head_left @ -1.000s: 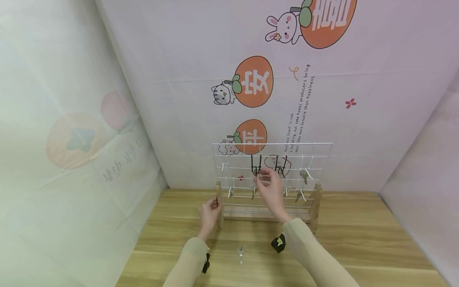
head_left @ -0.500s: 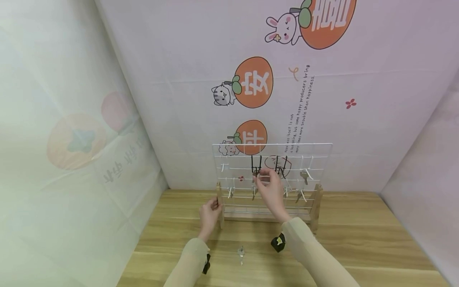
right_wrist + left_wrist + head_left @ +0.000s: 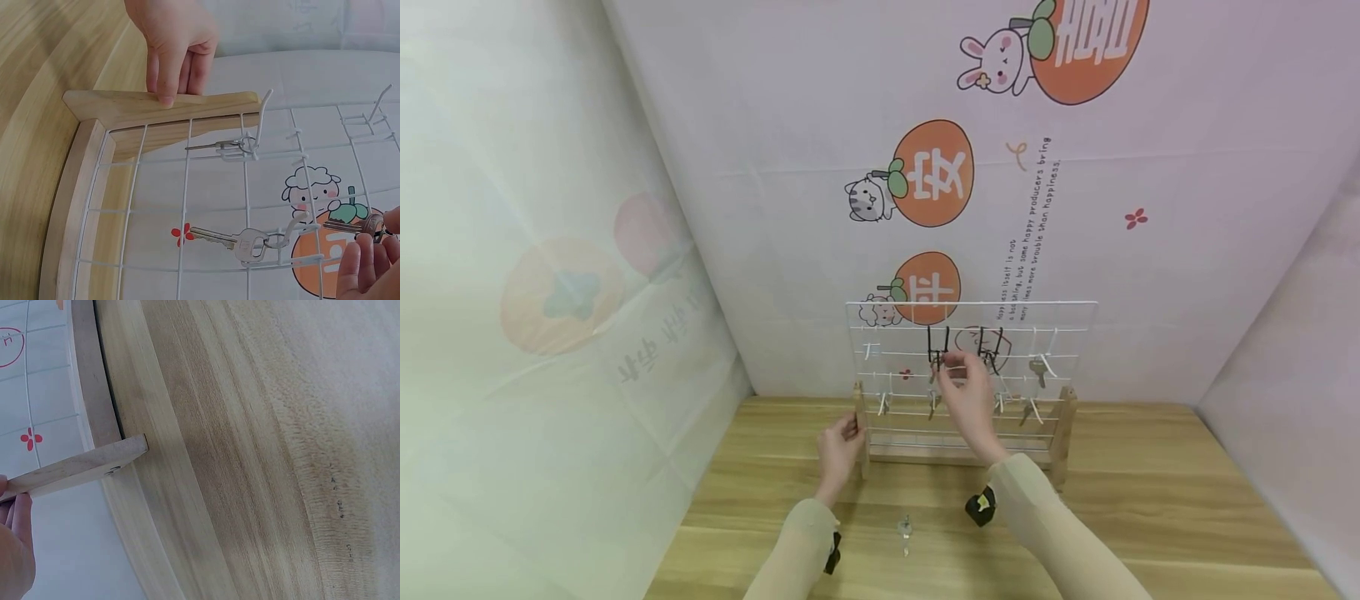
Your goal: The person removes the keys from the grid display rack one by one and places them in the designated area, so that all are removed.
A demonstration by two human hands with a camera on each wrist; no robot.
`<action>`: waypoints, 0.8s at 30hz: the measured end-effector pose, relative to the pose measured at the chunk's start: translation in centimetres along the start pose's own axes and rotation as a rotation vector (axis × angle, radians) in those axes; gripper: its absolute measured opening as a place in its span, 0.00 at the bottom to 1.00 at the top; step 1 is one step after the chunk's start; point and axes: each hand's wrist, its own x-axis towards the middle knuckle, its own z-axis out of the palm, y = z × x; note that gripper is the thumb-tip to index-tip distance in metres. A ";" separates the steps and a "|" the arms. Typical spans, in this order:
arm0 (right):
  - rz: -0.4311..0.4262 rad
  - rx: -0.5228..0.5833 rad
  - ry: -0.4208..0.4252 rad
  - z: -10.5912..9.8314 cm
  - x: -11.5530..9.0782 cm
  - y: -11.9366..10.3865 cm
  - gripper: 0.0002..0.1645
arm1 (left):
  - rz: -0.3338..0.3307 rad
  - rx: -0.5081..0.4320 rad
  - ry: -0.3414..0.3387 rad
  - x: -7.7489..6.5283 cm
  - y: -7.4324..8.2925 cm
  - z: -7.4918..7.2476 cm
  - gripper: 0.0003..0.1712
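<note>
A white wire grid rack [image 3: 970, 302] stands on two wooden side posts. My left hand [image 3: 838, 446] grips the left wooden post [image 3: 75, 469], thumb on one side and fingers on the other. At the upper left black hook [image 3: 929, 340], my right hand [image 3: 967, 402] pinches a key [image 3: 347, 225] by its head; the blade points away from the fingertips. Below it, a silver key [image 3: 215, 237] hangs from a white hook [image 3: 294, 228]. Another key [image 3: 212, 147] hangs beside the left post. One more key [image 3: 1038, 368] hangs at the upper right.
A loose key [image 3: 906, 533] lies on the wooden table [image 3: 1150, 483] in front of the rack. Behind the rack rises a printed cloth backdrop [image 3: 820, 250], and cloth walls [image 3: 550, 417] stand at both sides. An upper left white hook [image 3: 870, 348] carries no key.
My right fingertips have shifted very slightly to the right at the black hook. My left hand stays on the post.
</note>
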 end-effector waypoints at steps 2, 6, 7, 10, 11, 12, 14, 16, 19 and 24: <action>-0.012 -0.005 0.012 0.1 0.0 0.0 0.12 | -0.011 -0.004 0.001 0.0 0.0 0.0 0.16; -0.027 -0.005 0.039 0.1 0.0 0.0 0.10 | -0.017 0.000 0.002 0.0 0.0 0.0 0.16; -0.028 -0.003 0.045 0.2 0.1 0.0 0.10 | -0.021 -0.001 0.003 0.0 0.0 0.0 0.16; -0.037 -0.005 0.057 0.2 0.2 0.1 0.08 | -0.007 0.004 0.004 0.0 0.1 0.0 0.15; -0.038 -0.005 0.059 0.2 0.2 0.1 0.08 | -0.004 0.004 0.005 0.0 0.0 0.0 0.16; -0.037 -0.007 0.058 0.2 0.2 0.1 0.08 | -0.001 0.005 0.005 0.0 0.0 0.0 0.15; -0.032 -0.005 0.056 0.2 0.2 0.0 0.07 | 0.002 0.007 0.005 0.1 -0.1 0.0 0.15; -0.027 -0.002 0.051 0.2 0.2 0.0 0.07 | -0.004 0.003 0.003 0.1 -0.2 0.1 0.15; -0.028 0.007 0.045 0.2 0.1 -0.1 0.07 | 0.004 0.006 -0.001 0.1 -0.2 0.1 0.15; -0.040 0.010 0.042 0.2 0.0 -0.3 0.06 | 0.018 0.006 0.003 0.1 -0.2 0.1 0.15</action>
